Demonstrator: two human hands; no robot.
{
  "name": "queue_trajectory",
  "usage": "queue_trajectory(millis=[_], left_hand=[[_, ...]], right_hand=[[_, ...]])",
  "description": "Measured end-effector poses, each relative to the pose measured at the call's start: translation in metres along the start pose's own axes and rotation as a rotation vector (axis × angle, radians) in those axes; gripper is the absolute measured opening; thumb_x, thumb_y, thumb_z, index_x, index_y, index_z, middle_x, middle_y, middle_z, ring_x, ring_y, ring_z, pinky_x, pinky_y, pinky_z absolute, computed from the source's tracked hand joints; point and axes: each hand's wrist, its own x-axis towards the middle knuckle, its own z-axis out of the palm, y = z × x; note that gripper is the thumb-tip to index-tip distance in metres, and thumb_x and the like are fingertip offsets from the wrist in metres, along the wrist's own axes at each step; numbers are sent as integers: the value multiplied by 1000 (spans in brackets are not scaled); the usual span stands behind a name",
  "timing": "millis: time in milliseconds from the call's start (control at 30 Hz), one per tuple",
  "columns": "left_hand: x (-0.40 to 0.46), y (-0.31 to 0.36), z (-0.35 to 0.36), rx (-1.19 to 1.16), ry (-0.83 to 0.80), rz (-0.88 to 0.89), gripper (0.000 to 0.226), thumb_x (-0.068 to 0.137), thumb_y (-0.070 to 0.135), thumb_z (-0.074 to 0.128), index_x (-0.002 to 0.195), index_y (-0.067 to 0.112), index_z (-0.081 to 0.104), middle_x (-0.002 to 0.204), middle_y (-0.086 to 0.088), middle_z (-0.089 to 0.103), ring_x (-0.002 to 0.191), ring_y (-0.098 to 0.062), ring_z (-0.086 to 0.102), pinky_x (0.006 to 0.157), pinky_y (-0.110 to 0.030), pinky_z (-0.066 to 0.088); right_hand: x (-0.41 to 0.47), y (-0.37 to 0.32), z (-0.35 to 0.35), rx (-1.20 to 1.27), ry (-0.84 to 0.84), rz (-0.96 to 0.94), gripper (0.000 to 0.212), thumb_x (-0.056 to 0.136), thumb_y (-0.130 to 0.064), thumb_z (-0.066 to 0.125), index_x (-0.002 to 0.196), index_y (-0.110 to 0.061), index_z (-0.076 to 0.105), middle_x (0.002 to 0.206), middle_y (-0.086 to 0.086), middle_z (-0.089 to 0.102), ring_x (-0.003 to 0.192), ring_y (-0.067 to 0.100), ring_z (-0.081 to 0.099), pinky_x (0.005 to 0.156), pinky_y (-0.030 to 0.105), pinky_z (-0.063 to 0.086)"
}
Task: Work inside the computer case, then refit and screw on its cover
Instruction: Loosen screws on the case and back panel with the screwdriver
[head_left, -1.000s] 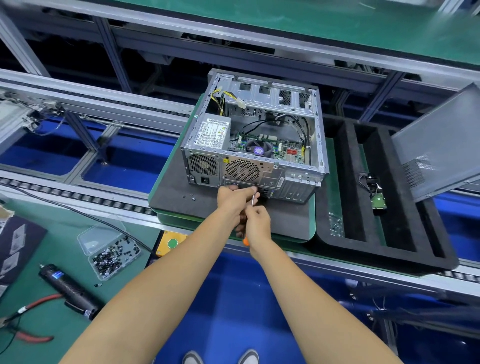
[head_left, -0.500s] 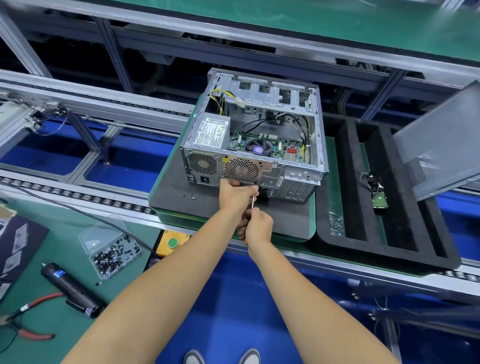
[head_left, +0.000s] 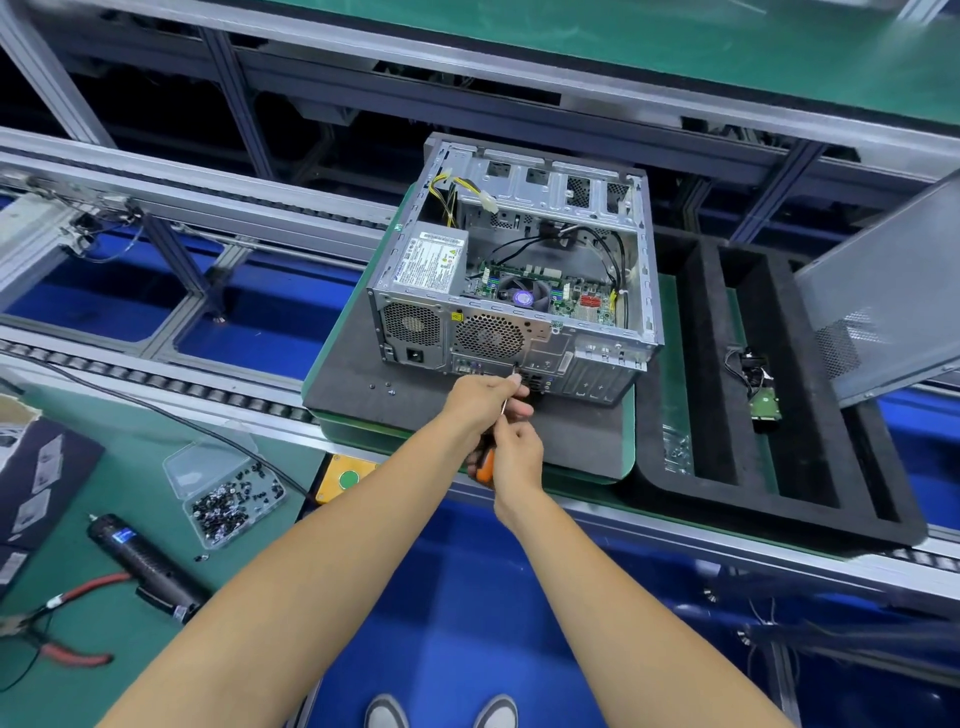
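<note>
Both hands are on the orange-handled screwdriver (head_left: 487, 457), right hand (head_left: 519, 457) gripping the handle, left hand (head_left: 483, 397) pinching the shaft at the open computer case (head_left: 514, 280), while the cover (head_left: 883, 291) leans unfitted to the right.

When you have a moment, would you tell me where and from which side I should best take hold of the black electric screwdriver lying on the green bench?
Probably grip the electric screwdriver around its ribbed black barrel, mid-length, coming from above with fingers across it. It lies flat and diagonal, tip up-left, with its bulkier end and a red cable at the lower right.
</note>
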Motion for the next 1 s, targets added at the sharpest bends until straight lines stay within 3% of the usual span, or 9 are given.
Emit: queue_trajectory(millis=[233,433,533,633,733,833,900,933,1000], left_hand=[[-12,2,-5,-45,24,13,28,99,41,62,106,18,74,88,-2,79,78,-14,72,67,-26,55],[-55,-45,-8,50,457,-27,41,100,51,52,99,11,43,111,-20,60,90,-24,54,84,-46,50],[-79,-49,-7,-338,67,-293,56,98,67,43,100,11,45,73,-11,53,56,-19,44,49,-29,41],[-79,-41,-7,-423,-47,-273,53,102,61,43,85,12,51,55,-3,41,41,-11,31,36,-20,24],[-78,-34,-2,-444,-64,-236,52,104,54,45,71,14,48,55,-1,40,40,-9,26,33,-21,20],[-78,-33,-2,-458,-63,-218,49,106,49,43,74,13,50,56,0,38,41,-9,25,35,-21,18],[-78,-33,-2,-483,-52,-219,44,107,47,44,81,13,55,59,-1,44,43,-10,30,36,-20,22],[-78,-32,-3,-494,-44,-227,42,106,46,45,82,14,56,62,-1,49,44,-10,34,36,-19,24],[-77,-33,-4,-522,-48,-232,40,106,45,46,84,14,56,64,-1,52,45,-10,36,36,-18,25]], right_hand=[[1,-5,4,-80,29,-77,24,96,-22,54,83,-6,68,73,7,69,71,20,66,70,39,55],[-5,-11,2,-142,-1,-176,28,88,-21,63,61,-21,54,49,-11,52,53,11,51,60,33,43],[-9,-18,2,-238,0,-214,30,85,-25,64,57,-24,55,53,-9,56,59,16,53,66,42,46],[-12,-28,-1,-324,23,-218,27,84,-27,60,57,-28,62,71,4,65,71,25,58,72,51,51],[-9,-40,-5,-606,30,-305,17,91,-33,54,77,-27,62,104,10,51,101,27,46,76,43,41],[-9,-68,-15,-912,290,-932,35,79,-42,58,103,-19,50,106,-1,42,101,21,36,85,37,35],[-3,-108,-14,-979,293,-1322,56,71,-44,61,119,-16,51,112,2,46,101,20,38,89,34,30],[8,-132,-12,-1099,214,-1375,65,70,-46,62,127,-17,51,117,3,49,105,20,42,89,33,30],[33,-179,-6,-1488,-89,-1108,73,77,-51,63,141,-21,45,131,5,55,114,25,53,86,35,36]])
